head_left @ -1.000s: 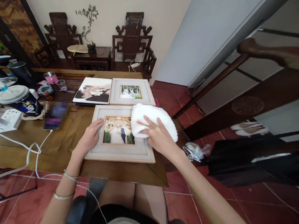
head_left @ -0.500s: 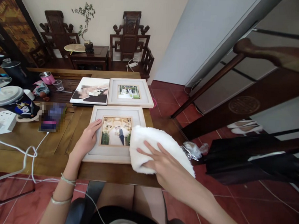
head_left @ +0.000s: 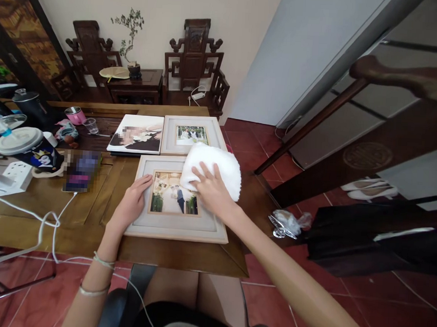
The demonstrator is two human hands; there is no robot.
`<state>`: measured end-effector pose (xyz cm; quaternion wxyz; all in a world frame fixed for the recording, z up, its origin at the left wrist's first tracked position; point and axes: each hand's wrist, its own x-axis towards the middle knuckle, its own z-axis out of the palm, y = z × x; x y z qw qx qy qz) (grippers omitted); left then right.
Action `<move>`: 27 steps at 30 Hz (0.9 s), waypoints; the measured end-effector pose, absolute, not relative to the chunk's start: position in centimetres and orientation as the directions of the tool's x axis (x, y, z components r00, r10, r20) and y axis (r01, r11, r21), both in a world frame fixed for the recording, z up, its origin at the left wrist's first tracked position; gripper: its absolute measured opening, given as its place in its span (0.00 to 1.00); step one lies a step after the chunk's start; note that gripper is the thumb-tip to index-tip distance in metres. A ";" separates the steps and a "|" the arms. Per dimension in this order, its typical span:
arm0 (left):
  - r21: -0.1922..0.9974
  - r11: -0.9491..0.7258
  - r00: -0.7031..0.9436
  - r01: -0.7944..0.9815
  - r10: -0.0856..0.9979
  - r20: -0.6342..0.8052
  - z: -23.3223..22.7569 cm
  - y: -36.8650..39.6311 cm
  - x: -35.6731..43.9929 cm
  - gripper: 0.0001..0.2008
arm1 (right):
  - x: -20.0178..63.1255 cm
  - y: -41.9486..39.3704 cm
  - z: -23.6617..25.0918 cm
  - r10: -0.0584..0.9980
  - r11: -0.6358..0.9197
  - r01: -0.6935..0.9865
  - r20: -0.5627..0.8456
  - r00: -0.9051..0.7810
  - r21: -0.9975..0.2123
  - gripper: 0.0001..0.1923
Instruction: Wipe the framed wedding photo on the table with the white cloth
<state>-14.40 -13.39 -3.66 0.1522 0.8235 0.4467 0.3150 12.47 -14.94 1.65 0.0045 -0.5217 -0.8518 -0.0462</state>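
Note:
A picture frame (head_left: 174,228) with a light wood rim and a couple's photo lies flat on the table before me. My left hand (head_left: 134,203) rests on its left border, fingers stretched out over the edge. Under my right hand (head_left: 212,187) is a fluffy white cloth (head_left: 222,163), pressed onto the frame's upper right corner with the fingers spread across it. The cloth hides that corner and part of the photo. It also overlaps the lower edge of a second picture frame (head_left: 171,131) behind. Left of that one lies a photo panel (head_left: 135,132).
On the table's left are a lidded cup (head_left: 32,146), a phone (head_left: 82,171) on a white cable, a power strip (head_left: 18,175) and a pink mug (head_left: 75,115). A wooden chair (head_left: 329,140) stands close on the right, near a crumpled plastic bag (head_left: 286,221).
My right hand has moved the white cloth up and to the left, from the frame's lower right to its upper right corner. My left hand stays on the left border.

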 end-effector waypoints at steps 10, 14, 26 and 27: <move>0.511 -0.562 0.411 0.651 0.826 0.385 -3.7 -13.4 -14.3 0.24 | 12.6 -24.8 5.9 0.754 0.585 0.780 -0.204 -0.624 -0.223 0.29; 0.525 -0.552 0.402 0.648 0.833 0.379 -3.7 -13.5 -14.2 0.21 | 11.8 -23.2 4.3 0.787 0.570 0.788 -0.120 -0.605 -0.234 0.31; 0.512 -0.566 0.404 0.646 0.823 0.400 -3.5 -13.5 -14.1 0.18 | 10.7 -13.6 1.5 0.857 0.513 0.858 0.034 -0.514 0.036 0.27; 0.512 -0.566 0.403 0.646 0.823 0.400 -3.5 -13.5 -14.1 0.18 | 10.7 -14.4 1.7 0.845 0.534 0.845 0.014 -0.535 0.033 0.27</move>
